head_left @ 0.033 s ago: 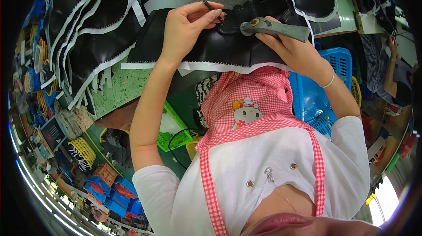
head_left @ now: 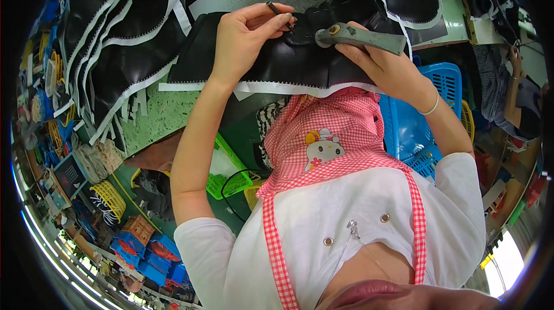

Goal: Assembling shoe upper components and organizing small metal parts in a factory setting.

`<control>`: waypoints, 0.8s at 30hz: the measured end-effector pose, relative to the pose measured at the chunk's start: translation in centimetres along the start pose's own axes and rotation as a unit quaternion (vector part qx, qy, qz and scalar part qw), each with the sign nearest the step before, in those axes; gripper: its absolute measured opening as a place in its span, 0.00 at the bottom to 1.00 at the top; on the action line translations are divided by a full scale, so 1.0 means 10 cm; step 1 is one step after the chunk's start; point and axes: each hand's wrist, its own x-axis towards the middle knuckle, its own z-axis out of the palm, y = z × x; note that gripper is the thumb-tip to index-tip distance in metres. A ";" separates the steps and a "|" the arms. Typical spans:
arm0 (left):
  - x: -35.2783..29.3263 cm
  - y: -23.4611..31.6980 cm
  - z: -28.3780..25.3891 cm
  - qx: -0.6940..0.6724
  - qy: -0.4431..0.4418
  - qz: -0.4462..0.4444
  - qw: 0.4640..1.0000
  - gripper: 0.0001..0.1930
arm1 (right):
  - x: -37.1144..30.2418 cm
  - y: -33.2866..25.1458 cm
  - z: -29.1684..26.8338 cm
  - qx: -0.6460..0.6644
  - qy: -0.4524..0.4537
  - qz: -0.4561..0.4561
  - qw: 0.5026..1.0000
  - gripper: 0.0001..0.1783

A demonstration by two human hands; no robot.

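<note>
Crates (head_left: 153, 262) hold reddish items (head_left: 165, 250); right hand (head_left: 389, 70) clamped on hammer (head_left: 365, 38), left hand (head_left: 243, 36) on rod (head_left: 271, 6).

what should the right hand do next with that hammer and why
Probably lightly tap the upper end of the dark rod with the hammer: the left hand pinches the rod, one end toward the black sheet, while the right hand holds the hammer beside it.
</note>
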 end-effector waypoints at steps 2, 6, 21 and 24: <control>-0.01 -0.04 0.00 0.025 0.000 0.008 1.000 0.10 | 0.06 0.01 -0.03 -0.001 -0.013 -0.026 1.000 0.12; -0.10 -0.04 0.13 0.119 0.062 0.084 0.987 0.07 | 0.14 -0.24 -0.25 0.010 0.055 -0.083 0.995 0.12; -0.08 -0.05 -0.08 0.031 -0.021 0.000 0.999 0.11 | 0.09 -0.14 0.02 0.006 -0.084 0.050 0.995 0.16; -0.14 -0.07 0.01 0.089 0.025 0.061 0.994 0.08 | 0.17 -0.22 -0.12 0.015 -0.047 0.002 0.999 0.15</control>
